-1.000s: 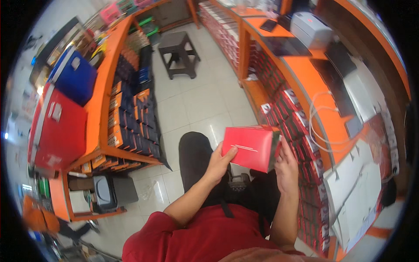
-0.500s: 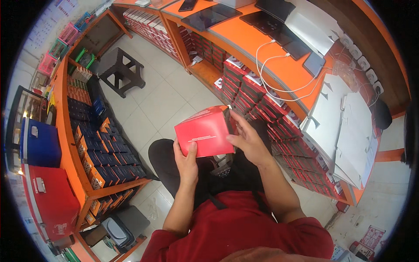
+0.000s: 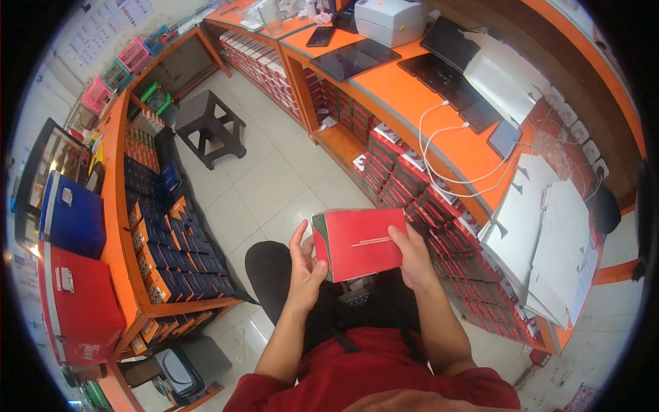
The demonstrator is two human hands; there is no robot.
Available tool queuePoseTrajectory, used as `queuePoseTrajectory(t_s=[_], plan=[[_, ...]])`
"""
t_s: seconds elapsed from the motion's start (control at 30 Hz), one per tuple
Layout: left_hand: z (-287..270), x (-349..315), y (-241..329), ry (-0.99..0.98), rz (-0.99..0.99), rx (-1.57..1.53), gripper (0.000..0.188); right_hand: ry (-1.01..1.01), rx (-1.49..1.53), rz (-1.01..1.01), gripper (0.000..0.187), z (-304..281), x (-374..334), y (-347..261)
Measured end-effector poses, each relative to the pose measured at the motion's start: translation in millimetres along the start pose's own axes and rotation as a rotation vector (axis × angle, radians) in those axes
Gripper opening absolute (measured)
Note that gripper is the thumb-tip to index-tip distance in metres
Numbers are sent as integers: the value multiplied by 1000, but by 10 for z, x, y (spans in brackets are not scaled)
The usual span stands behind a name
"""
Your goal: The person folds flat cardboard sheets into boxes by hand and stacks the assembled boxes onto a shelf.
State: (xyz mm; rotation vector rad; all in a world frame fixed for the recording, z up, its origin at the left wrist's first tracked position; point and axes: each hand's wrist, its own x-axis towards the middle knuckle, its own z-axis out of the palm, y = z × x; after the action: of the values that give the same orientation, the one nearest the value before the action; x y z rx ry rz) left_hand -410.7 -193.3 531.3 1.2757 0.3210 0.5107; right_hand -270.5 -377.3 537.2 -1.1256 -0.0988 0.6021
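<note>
A red cardboard box (image 3: 367, 240) with pale printing and a dark green left end is held above my lap. My right hand (image 3: 416, 261) grips its right end, thumb on the upper face, the other fingers hidden beneath. Beside the green end is my left hand (image 3: 305, 278), fingers stretched and apart. Its thumb lies close to the box's near left corner; whether it touches I cannot tell.
An orange counter (image 3: 412, 93) at right bears tablets, phones, white cables and white folders (image 3: 542, 240); red boxes (image 3: 446, 254) are stacked beneath. Left shelves hold dark blue and orange boxes (image 3: 182, 250). Ahead, a dark stool (image 3: 209, 127) stands on the tiled floor.
The box has been turned round, its dark end going from right to left, and sits slightly farther right. My left hand has loosened from it; my right hand now grips its plain end.
</note>
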Motion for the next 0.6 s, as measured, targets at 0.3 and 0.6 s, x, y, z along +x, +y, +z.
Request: queuePoseTrajectory(t_s=[0.3,0.6], plan=[[-77,187,10,94,-325,-79,63,-73,-13,-33,40,-14,-81,102],[-157,73,-132,66,-311,-75,61,32,-189,62,44,-42,-72,253]])
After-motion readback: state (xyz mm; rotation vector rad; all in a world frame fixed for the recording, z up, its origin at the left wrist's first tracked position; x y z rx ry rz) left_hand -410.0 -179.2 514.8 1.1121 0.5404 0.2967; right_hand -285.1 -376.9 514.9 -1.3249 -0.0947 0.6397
